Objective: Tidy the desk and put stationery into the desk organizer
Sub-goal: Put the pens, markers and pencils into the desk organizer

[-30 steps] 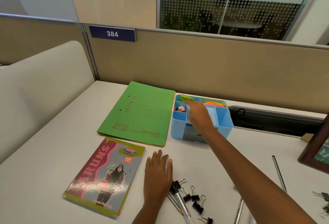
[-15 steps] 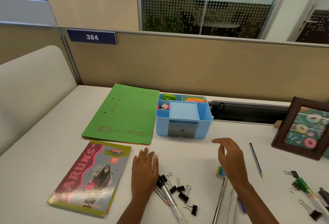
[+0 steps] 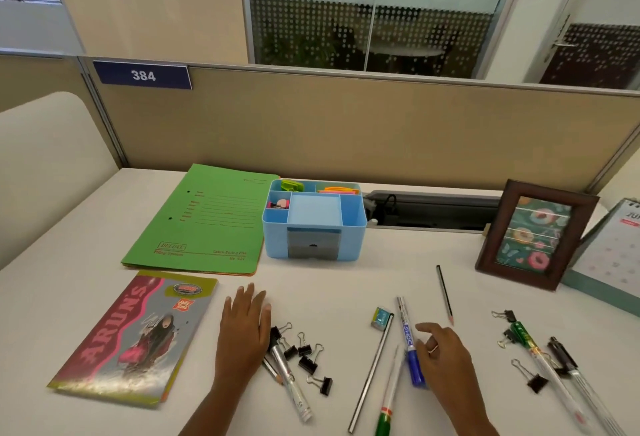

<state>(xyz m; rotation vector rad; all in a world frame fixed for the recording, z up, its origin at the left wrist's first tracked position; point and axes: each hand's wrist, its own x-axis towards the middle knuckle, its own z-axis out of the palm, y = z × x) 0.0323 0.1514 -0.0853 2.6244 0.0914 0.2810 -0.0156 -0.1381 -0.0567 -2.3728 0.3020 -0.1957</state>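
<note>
Counter (image 3: 346, 283): white, carries everything listed here.
Green file (image 3: 201, 224): lies flat at rear left, just beside the desk organizer.
Notebook (image 3: 135, 335): lies flat at front left.
Desk organizer (image 3: 349, 241): blue, at rear centre; its rear and left compartments hold small coloured items.
Left hand (image 3: 244, 328): palm down on the counter, grip slack, fingers straight, holding nothing.
Right hand (image 3: 445, 352): front right, grip half-curled and holding nothing, fingertips just beside the blue pen.
Blue pen (image 3: 407, 331): loose on the counter, well apart from the organizer.
Binder clips (image 3: 306, 356): scattered just right of the left hand.
Eraser (image 3: 379, 317): lies near the pen's tip.
Step in hand: probably choosing the next loose item, most likely the blue pen.
Next move: pinch the barrel, lift it, carry it back to a free compartment.
</note>
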